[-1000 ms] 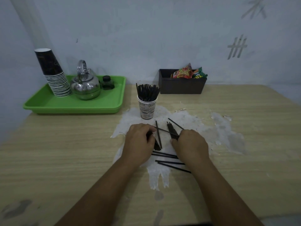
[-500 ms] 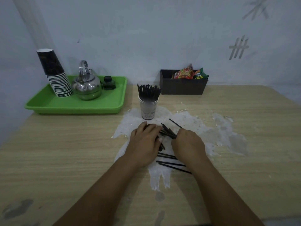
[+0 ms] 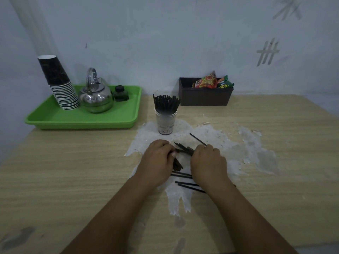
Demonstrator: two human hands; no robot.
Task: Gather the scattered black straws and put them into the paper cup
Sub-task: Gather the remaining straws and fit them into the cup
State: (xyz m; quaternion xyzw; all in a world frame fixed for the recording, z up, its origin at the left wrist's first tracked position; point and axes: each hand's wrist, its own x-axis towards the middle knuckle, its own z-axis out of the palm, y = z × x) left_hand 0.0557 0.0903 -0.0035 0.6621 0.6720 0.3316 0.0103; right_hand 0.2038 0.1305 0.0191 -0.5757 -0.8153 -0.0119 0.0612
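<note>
Since half a second ago, left hand (image 3: 159, 160) curled, fingers closed on black straws (image 3: 183, 150); right hand (image 3: 208, 162) clutches same bundle. Paper cup (image 3: 165, 121) at twelve o'clock, loose straws (image 3: 185, 184) at six.

Bare forearms, bare hands (image 3: 183, 162) — no sleeves

Left hand (image 3: 158, 158) curled, palm down; right hand (image 3: 208, 162) likewise, seemingly gripping.

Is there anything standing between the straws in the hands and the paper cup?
Nothing visible. The bundle of straws lies between both hands, and only bare tabletop separates it from the paper cup just behind, which already holds many straws.
</note>
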